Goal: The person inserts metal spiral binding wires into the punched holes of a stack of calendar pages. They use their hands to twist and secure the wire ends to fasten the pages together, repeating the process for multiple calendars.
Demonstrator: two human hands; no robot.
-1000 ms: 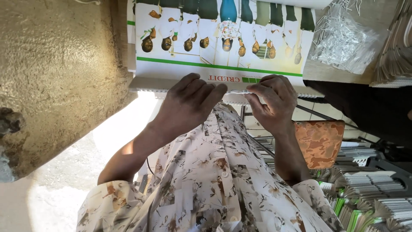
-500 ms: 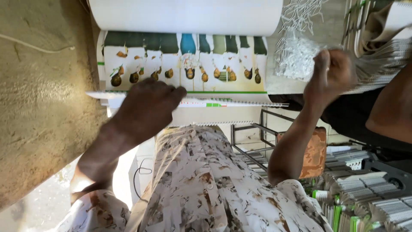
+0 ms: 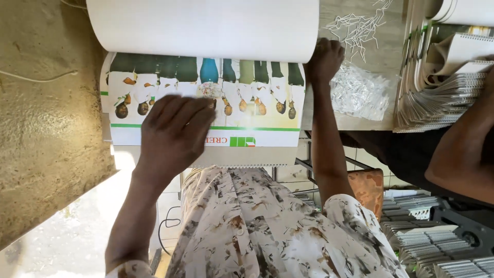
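Note:
A stack of large printed sheets (image 3: 257,139), with a row of figures and a green stripe, lies on the table edge in front of me. My left hand (image 3: 175,128) lies flat on the top printed sheet, fingers spread. A big white sheet (image 3: 206,28) curls up and back over the far half of the stack. My right hand (image 3: 324,59) is at this sheet's right edge with its fingers curled on it. A thin wire binding (image 3: 242,166) runs along the stack's near edge.
A clear bag of small metal pieces (image 3: 360,92) and loose wire bits (image 3: 360,25) lie on the table to the right. Stacked spiral-bound pads (image 3: 442,92) stand further right. Another person's arm (image 3: 458,154) reaches in there. A rough wall (image 3: 46,128) is on the left.
My right hand left the near edge and went up and away to the right, and a white sheet now curls over the stack. My left hand slid left on the printed sheet.

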